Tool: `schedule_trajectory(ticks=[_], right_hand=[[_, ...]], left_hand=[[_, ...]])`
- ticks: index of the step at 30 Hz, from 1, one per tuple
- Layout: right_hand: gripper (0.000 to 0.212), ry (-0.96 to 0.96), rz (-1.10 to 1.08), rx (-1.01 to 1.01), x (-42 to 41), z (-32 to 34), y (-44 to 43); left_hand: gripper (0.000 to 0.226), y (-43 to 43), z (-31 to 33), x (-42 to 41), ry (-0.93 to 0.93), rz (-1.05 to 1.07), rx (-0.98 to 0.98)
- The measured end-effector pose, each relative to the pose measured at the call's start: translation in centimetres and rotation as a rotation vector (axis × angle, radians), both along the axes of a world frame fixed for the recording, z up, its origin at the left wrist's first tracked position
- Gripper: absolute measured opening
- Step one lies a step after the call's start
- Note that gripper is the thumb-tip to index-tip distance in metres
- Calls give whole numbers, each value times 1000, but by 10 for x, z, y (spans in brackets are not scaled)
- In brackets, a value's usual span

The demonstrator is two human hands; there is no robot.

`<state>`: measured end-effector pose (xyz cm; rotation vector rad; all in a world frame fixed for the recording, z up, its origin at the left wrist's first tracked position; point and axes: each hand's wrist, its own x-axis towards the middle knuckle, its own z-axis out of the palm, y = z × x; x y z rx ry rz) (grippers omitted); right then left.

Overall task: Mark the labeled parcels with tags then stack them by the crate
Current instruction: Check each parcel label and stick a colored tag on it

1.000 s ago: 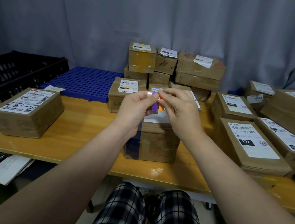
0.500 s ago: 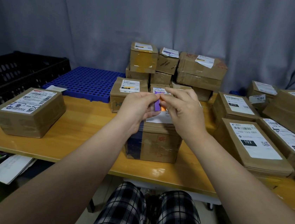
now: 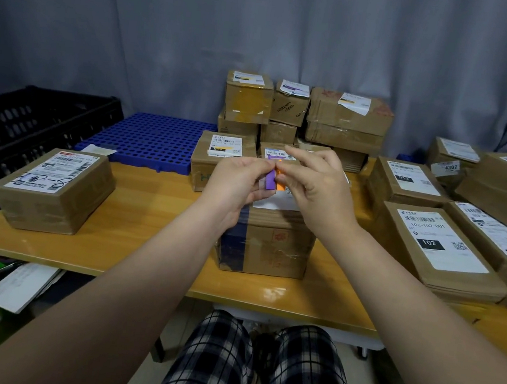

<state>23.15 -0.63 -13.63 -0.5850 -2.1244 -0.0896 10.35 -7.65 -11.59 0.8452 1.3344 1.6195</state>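
Purple tag (image 3: 270, 179) and orange tag (image 3: 279, 186) stand side by side, touching, held up in the air between the person's two hands. The left hand (image 3: 237, 181) has its fingers curled in and pinches the purple tag from the left. The right hand (image 3: 316, 192) nips the orange tag between thumb and forefinger at the top, its other fingers loosely spread. Both tags hover just above the white label of the front parcel (image 3: 266, 245), a brown box with a blue band down its left side, near the front edge of the yellow table (image 3: 147, 221). A second labelled parcel (image 3: 53, 191) lies well apart at the left end of the table, close to the black crate (image 3: 35, 123). A blue grid mat (image 3: 150, 139) lies behind it. More boxes form a back stack (image 3: 320, 117) against the grey curtain (image 3: 295, 32). On the right lies a flat parcel marked 102 (image 3: 439, 244) among others.
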Motion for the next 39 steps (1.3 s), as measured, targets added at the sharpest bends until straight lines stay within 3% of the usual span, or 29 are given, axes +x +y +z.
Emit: schedule_trajectory(ticks=[5, 10, 14, 19, 26, 39], right_hand=[[16, -85, 29, -205, 1, 14, 3], [15, -106, 48, -224, 1, 21, 6], [14, -105, 50, -55, 1, 20, 6], [31, -101, 82, 223, 1, 20, 12], [23, -26, 53, 476, 0, 22, 14], [9, -46, 97, 459, 4, 23, 16]], left_hand=[[19, 2, 1, -2, 31, 0, -54], [12, -1, 1, -3, 45, -10, -70], [13, -3, 2, -3, 16, -27, -83], [21, -5, 5, -4, -90, -110, -67], [9, -8, 9, -2, -201, -122, -59], [13, -10, 11, -2, -267, -204, -39]])
